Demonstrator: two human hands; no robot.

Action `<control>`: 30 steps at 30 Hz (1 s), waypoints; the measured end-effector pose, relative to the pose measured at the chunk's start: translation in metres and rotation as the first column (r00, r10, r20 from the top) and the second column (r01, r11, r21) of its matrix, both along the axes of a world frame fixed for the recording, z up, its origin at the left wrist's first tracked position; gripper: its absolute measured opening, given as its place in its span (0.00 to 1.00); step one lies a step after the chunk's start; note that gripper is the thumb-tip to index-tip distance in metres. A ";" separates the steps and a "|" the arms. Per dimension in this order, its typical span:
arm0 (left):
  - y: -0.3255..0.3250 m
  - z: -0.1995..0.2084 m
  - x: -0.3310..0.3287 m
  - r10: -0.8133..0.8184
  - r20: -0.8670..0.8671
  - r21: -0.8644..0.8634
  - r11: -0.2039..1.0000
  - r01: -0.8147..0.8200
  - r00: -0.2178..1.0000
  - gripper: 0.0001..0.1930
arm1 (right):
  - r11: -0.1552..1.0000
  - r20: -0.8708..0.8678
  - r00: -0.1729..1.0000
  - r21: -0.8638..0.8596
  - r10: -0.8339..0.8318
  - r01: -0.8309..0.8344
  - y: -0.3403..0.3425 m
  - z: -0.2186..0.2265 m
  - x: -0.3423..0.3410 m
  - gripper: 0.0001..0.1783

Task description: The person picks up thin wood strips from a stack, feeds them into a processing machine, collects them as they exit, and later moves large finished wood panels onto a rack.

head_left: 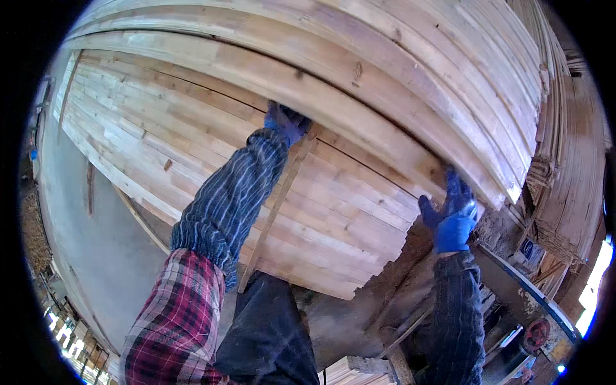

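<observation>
A long pale wooden board (250, 68) lies along the near side of a stack of similar boards (410, 58). My left hand (287, 122), in a dark blue glove, holds its near lower edge, with the fingertips tucked out of sight. Around the board's right end is my gloved right hand (454, 215), thumb on the near side and fingers reaching up over the end. Below lies a flat layer of boards (160, 138), side by side. A thin wooden strip (273, 218) crosses that layer beneath my left hand.
More stacked lumber (571, 173) stands at the far right. A metal frame with a red handwheel (536, 335) is at the lower right, near my right forearm. Cut wood ends (359, 372) show at the bottom. Grey floor (90, 237) stretches along the left.
</observation>
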State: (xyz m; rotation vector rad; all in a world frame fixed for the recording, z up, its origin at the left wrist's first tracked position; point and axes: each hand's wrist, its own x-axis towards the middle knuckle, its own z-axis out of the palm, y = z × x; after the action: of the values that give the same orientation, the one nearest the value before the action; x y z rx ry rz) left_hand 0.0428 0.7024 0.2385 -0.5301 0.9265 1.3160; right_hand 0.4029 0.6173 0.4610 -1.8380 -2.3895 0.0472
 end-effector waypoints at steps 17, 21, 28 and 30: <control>-0.254 0.028 -0.085 -0.081 -0.091 0.170 0.981 0.096 0.992 0.37 | 0.812 -0.269 0.963 -0.566 -0.021 -0.141 -0.169 -0.021 -0.041 0.36; -0.213 0.143 -0.071 -0.039 -0.268 0.046 0.998 0.053 0.963 0.42 | 0.751 -0.184 0.983 -0.653 -0.030 -0.099 -0.155 -0.019 -0.031 0.39; -0.208 0.124 -0.066 0.003 -0.219 -0.034 0.999 -0.010 0.976 0.42 | 0.673 -0.204 0.979 -0.725 -0.008 -0.146 -0.170 -0.001 -0.043 0.48; -0.220 0.153 -0.066 0.024 -0.239 -0.008 1.000 -0.027 0.971 0.40 | 0.544 -0.257 0.966 -0.807 0.024 -0.228 -0.193 -0.015 -0.028 0.49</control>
State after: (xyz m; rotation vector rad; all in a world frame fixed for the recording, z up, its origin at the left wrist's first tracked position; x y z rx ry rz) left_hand -0.0230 0.4824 0.3912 -0.3975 1.1287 1.4198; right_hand 0.3752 0.4245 0.4458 -1.7430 -2.5013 1.5889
